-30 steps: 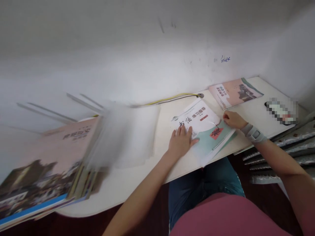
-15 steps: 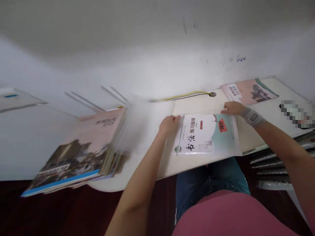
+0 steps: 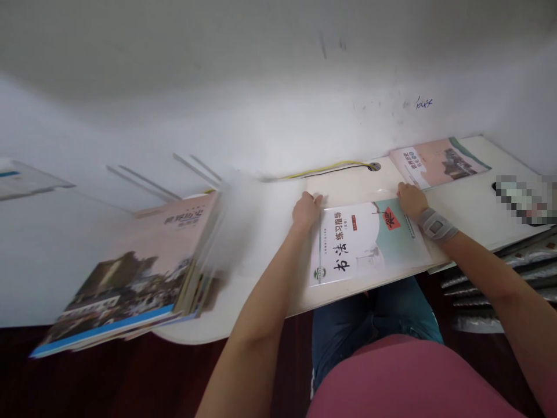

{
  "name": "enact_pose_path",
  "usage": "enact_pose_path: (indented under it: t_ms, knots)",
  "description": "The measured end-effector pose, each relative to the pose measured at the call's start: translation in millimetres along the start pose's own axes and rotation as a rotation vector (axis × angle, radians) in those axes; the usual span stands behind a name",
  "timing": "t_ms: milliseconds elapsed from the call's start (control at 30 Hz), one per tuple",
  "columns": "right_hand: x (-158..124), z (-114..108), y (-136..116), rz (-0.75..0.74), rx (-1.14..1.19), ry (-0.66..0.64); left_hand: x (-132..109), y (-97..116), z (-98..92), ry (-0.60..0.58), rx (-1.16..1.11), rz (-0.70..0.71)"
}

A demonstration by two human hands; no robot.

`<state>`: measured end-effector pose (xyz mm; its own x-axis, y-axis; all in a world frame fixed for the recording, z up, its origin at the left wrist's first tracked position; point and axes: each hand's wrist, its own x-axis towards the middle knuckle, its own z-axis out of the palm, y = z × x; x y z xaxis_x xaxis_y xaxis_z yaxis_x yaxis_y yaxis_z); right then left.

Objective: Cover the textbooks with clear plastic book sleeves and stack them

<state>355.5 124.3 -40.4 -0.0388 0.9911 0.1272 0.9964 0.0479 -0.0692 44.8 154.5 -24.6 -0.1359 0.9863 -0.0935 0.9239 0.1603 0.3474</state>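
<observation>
A white and teal workbook (image 3: pixel 365 244) with black characters and a red mark lies flat on the white desk (image 3: pixel 270 290), right in front of me. My left hand (image 3: pixel 306 210) curls over its far left corner. Gripping the far right corner is my right hand (image 3: pixel 411 199), which has a grey band on its wrist. Both hands have their fingers bent on the book's top edge.
A stack of books (image 3: pixel 130 278) with a pink cover on top sits at the left, overhanging the desk edge. Another pink book (image 3: pixel 439 161) lies at the far right by the wall. A yellow cable (image 3: pixel 331 168) runs along the back.
The workbook has been turned from a slanted position to lie square in front of me. Both hands moved from its near side to its far corners.
</observation>
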Motion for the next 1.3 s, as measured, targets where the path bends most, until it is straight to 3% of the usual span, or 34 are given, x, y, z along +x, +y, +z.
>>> enact_pose_path:
  t_ms: [267, 400, 667, 867, 967, 1100, 1233, 1300]
  knots:
    - [20, 12, -9, -0.07, -0.057, 0.095, 7, -10, -24.7, -0.196, 0.017, 0.044]
    - [22, 15, -8, -0.074, -0.075, 0.116, 5, -12, -28.1, -0.211, 0.001, 0.095]
    - [25, 16, -9, -0.036, -0.085, 0.099, -9, 4, 5.3, 0.032, 0.148, 0.105]
    - [26, 14, -14, -0.023, -0.071, 0.082, -35, 35, 12.4, 0.192, 0.229, 0.206]
    - [26, 11, -10, -0.026, -0.061, 0.075, -61, 56, 29.5, 0.163, 0.232, 0.292]
    - [29, -1, -12, -0.028, -0.06, 0.045, -87, 70, 58.4, 0.093, 0.219, 0.27]
    - [15, -8, -54, -0.096, -0.062, 0.122, -88, 69, 66.1, 0.084, 0.219, 0.278]
    - [0, -3, -82, -0.257, 0.019, 0.076, -85, 65, 63.4, 0.052, 0.216, 0.28]
